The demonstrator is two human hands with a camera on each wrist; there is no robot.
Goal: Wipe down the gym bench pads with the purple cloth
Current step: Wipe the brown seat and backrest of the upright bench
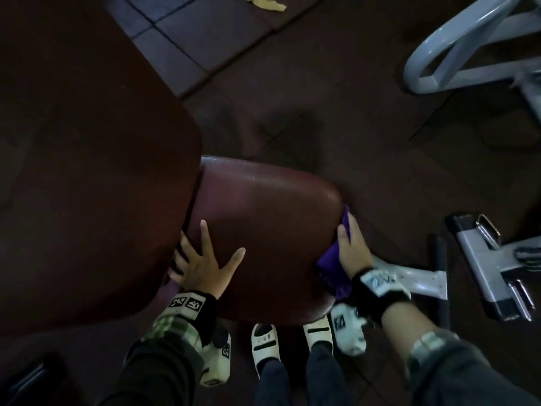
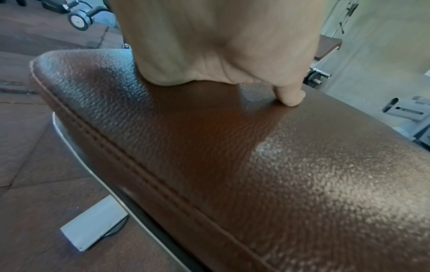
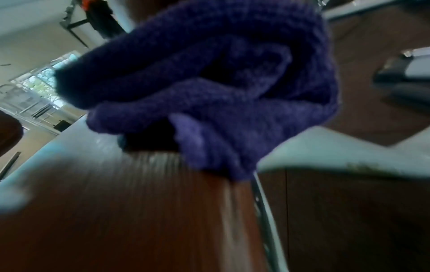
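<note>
Left hand (image 1: pixel 202 266) flat on seat pad (image 1: pixel 263 218), fingers spread and relaxed, grasping nothing; palm near the pad's left edge, next to the larger back pad (image 1: pixel 87 142). In the left wrist view, thumb (image 2: pixel 292 96) pressing onto the pad's grained brown surface (image 2: pixel 232 156). Right hand (image 1: pixel 351 250) pressing purple cloth (image 1: pixel 333 265) against the seat pad's right side edge, thumb over the pad rim, fingers wrapped on the cloth. Cloth bunched in folds in the right wrist view (image 3: pixel 209 82), touching the pad edge (image 3: pixel 139 211); view blurred. Grey metal frame (image 1: pixel 415 279) just right of the seat pad. Yellow rag (image 1: pixel 266 2) on the floor well beyond the seat pad. White shoes (image 1: pixel 265 344) below the pad's near edge.
</note>
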